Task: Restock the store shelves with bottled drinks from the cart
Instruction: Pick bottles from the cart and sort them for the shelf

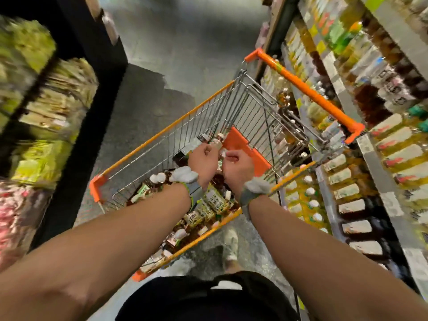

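Both sets of fingers curled at bottle caps (216, 142) in cart (162, 132): left hand (203, 159), right hand (237, 164); I can't confirm grip; shelves (372, 149) lie right, right hand nearer

- Motion blur smears the packaged goods (41, 107) on the left shelving; no label reads.
- The left hand (203, 162) and right hand (238, 165) curl down into the cart (162, 133); their backs hide what the fingers hold.
- The shelf bottles (403, 156) on the right are blurred and cut off by the edge.
- Print on the cart bottles (216, 201) is too small to read.
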